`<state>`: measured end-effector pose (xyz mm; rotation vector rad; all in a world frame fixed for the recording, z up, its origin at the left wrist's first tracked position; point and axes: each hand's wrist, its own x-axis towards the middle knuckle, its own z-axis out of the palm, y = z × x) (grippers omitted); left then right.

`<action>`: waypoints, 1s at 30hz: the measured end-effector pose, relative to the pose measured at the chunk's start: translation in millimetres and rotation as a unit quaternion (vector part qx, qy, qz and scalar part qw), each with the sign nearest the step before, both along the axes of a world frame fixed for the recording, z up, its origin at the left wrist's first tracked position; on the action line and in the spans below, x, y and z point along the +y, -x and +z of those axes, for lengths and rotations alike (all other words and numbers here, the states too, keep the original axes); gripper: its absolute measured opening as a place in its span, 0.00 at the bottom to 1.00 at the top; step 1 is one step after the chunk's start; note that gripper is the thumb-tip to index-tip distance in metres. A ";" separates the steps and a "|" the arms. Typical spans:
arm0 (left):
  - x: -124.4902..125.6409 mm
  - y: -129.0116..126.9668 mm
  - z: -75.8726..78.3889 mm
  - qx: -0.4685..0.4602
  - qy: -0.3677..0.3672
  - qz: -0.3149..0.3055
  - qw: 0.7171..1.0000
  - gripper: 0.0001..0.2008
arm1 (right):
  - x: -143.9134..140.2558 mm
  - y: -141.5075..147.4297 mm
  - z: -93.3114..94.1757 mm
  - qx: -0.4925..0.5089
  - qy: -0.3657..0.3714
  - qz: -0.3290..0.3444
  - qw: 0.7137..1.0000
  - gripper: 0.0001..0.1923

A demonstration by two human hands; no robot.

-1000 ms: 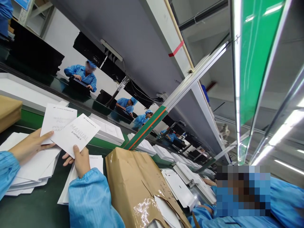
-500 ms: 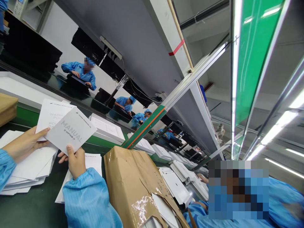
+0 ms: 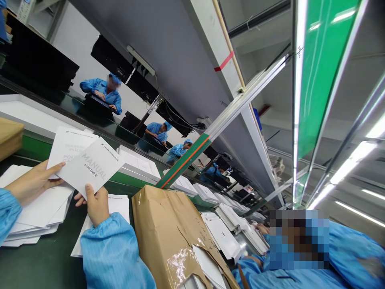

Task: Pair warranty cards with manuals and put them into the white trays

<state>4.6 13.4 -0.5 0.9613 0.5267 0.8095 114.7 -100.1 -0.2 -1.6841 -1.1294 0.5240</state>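
Observation:
My left hand (image 3: 37, 180) is closed on a white printed leaflet (image 3: 72, 140), its thumb lying along the lower edge near the corner of a manual. That grey-white manual (image 3: 94, 170), marked "MANUAL" and "HYTAB", overlaps the leaflet's right side. From below, my right hand (image 3: 98, 202) pinches the manual between thumb and fingers. Under my left hand lies a loose stack of white papers (image 3: 39, 212) on the dark green table. Another pile of white leaflets (image 3: 120, 204) lies behind my right hand, partly hidden by the wrist and sleeve.
A torn brown paper package (image 3: 162, 224) with white papers inside stands right of my right arm. White boxes (image 3: 138, 162) line the conveyor beyond. A second brown package (image 3: 9, 138) sits at far left. A co-worker in blue (image 3: 300, 277) is close on the right; others work across the line.
Both hands keep their hold on the leaflet and the manual, which shift very slightly right in view. The co-worker at the right has lowered a little.

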 end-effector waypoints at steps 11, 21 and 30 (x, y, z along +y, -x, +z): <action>2.0 -0.6 -4.6 0.007 -0.005 -0.007 1.000 0.24 | 1.8 -1.2 -1.1 0.010 -0.040 0.041 0.998 0.22; -0.2 0.4 -1.3 0.012 -0.016 -0.010 1.000 0.24 | 2.9 -1.2 -1.9 0.038 -0.077 0.047 0.995 0.17; -1.5 -0.2 0.4 0.014 -0.009 -0.001 1.000 0.23 | 3.2 -2.0 -3.8 0.032 -0.071 0.043 0.996 0.18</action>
